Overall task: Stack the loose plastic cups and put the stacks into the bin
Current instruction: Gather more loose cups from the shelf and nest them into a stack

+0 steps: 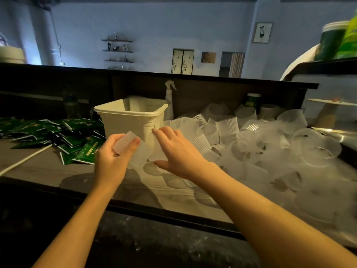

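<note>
The left hand point(114, 151) grips a short stack of cups point(133, 149) at mid-frame, and the right hand point(173, 149) beside it reaches with loose, straight fingers, holding nothing. It should pick one cup from the heap point(260, 144) at right and seat it squarely before the bin point(133, 117) behind. The cups are thin, ribbed and cloudy-clear.

The left hand point(112, 157) grips a translucent ribbed plastic cup point(133, 147) tilted on its side, thumb across its base, while the right hand point(174, 149) reaches with spread fingers round a second clear cup point(157, 154) just beside it, in front of the cream plastic bin point(131, 118). To the right a heap of loose cups point(270, 144) covers the grey counter point(38, 163). Green sachets point(58, 132) lie scattered at left, and a white spray bottle point(170, 97) stands behind the bin against the dark back panel.
</note>
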`<act>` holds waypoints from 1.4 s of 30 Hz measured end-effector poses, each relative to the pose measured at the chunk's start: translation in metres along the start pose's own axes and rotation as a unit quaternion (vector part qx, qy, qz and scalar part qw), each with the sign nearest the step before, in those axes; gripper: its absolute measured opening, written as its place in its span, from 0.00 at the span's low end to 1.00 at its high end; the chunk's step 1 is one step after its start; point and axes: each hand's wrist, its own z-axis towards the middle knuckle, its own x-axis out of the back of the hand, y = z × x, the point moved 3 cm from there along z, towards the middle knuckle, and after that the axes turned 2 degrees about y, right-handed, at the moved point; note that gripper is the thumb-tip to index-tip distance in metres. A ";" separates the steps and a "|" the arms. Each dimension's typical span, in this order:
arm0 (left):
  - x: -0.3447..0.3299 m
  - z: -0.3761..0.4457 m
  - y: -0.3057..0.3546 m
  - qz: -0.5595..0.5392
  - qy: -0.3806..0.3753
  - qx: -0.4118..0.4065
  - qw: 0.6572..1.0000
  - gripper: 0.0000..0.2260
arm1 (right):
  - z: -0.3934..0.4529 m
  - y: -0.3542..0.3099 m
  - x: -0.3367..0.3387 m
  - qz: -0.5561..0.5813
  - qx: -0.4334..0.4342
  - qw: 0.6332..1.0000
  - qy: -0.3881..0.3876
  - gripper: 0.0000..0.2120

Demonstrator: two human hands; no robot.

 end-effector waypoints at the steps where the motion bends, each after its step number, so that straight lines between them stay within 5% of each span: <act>1: -0.004 -0.003 0.006 -0.012 -0.027 -0.004 1.000 0.22 | -0.007 -0.001 0.005 -0.003 0.002 1.000 0.006 0.39; 5: -0.021 -0.020 0.020 -0.021 -0.122 0.003 0.992 0.19 | -0.036 -0.003 0.015 -0.029 0.022 0.999 0.002 0.41; 11: -0.040 -0.033 0.034 0.089 -0.272 -0.032 0.958 0.29 | -0.088 0.006 0.019 0.022 -0.022 1.000 0.005 0.41; 20: -0.063 -0.051 0.050 0.155 -0.377 -0.007 0.913 0.29 | -0.138 0.003 0.005 0.091 -0.082 0.991 0.046 0.39; 29: -0.085 -0.094 0.050 -0.062 -0.247 0.000 0.967 0.39 | -0.155 -0.015 0.007 0.118 -0.124 0.979 0.113 0.40; 31: -0.083 -0.080 0.040 -0.090 -0.175 -0.004 0.980 0.30 | -0.165 -0.007 0.012 0.129 -0.157 0.969 0.139 0.40; 34: -0.087 -0.065 0.028 0.020 -0.138 -0.107 0.984 0.16 | -0.182 0.007 0.024 0.182 -0.213 0.937 0.210 0.38; 38: -0.105 -0.057 0.005 0.276 -0.276 -0.266 0.881 0.41 | -0.201 0.021 0.034 0.238 -0.258 0.889 0.294 0.33; 40: -0.112 -0.052 -0.006 0.370 -0.312 -0.293 0.825 0.47 | -0.206 0.024 0.033 0.244 -0.266 0.885 0.296 0.33; 42: -0.119 -0.048 -0.010 0.395 -0.310 -0.321 0.803 0.47 | -0.207 0.023 0.030 0.258 -0.255 0.888 0.283 0.31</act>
